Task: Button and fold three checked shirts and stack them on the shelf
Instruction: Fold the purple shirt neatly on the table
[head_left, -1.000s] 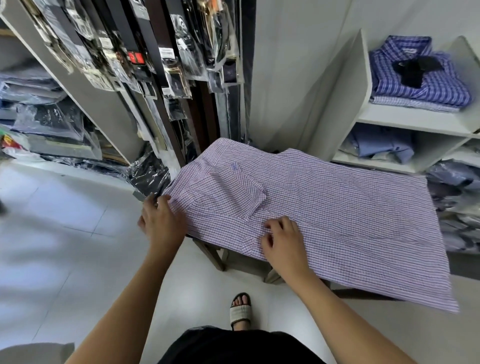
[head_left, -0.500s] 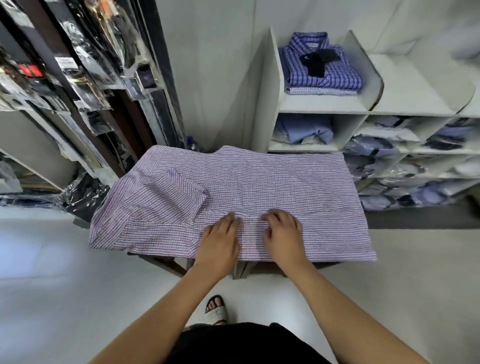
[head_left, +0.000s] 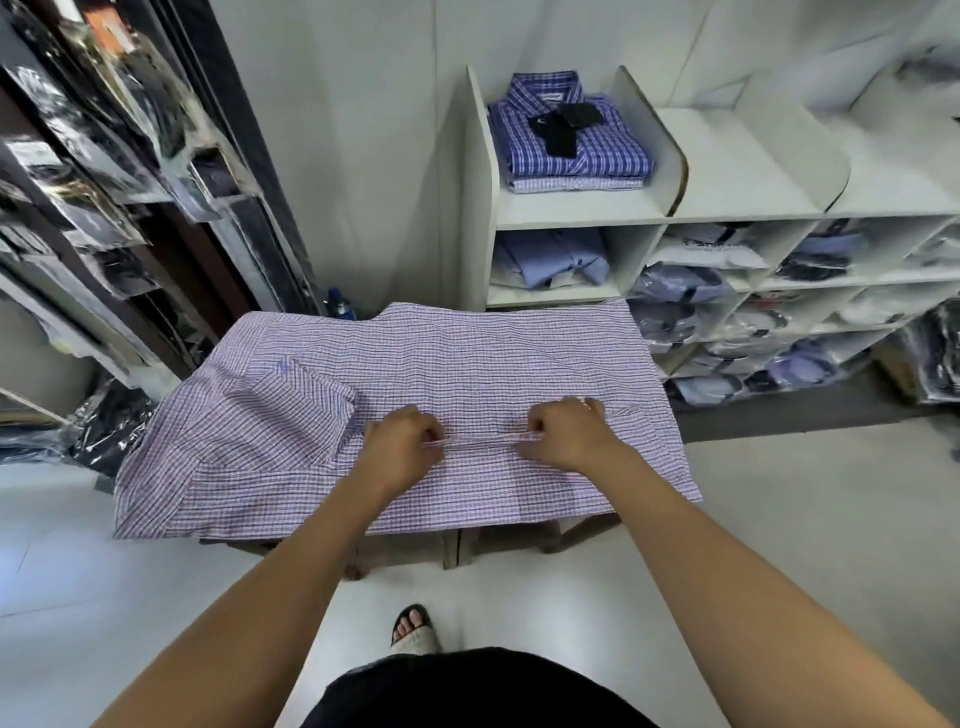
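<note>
So the white shelf (head_left: 582, 208) unit fills the far right, a bunch of cubbies, most of them stuffed with bagged shirts (head_left: 691, 283). On the far left there's a dark rack (head_left: 156, 208) hung with stuff in clear plastic sleeves, kind of blurry so I can't say what exactly. Right in the middle, near side, is the pink-and-blue checked shirt (head_left: 467, 358), spread flat over a small counter (head_left: 457, 543) that it almost totally covers; you only see the counter's legs and edge poking out underneath, and the shirt's near hem hangs a bit over the front. Its sleeve (head_left: 291, 400) is folded in across the left part. Up in the top-left cubby of the shelf sits a stack of folded shirts (head_left: 613, 156), a blue checked one on top with something black lying on it and a paler checked one under it. One cubby down there's a plain blue shirt (head_left: 550, 257), loosely folded. Both hands are on the spread shirt, near its front-middle: the left hand (head_left: 400, 447) has its fingers curled and pinching a ridge of fabric, and the right hand (head_left: 571, 434) is doing the same just to the right, so a thin pleat of cloth runs pulled up between them. A blue bottle cap (head_left: 338, 306) peeks out past the shirt's far edge, and a sandaled foot (head_left: 413, 629) shows on the floor below.
</note>
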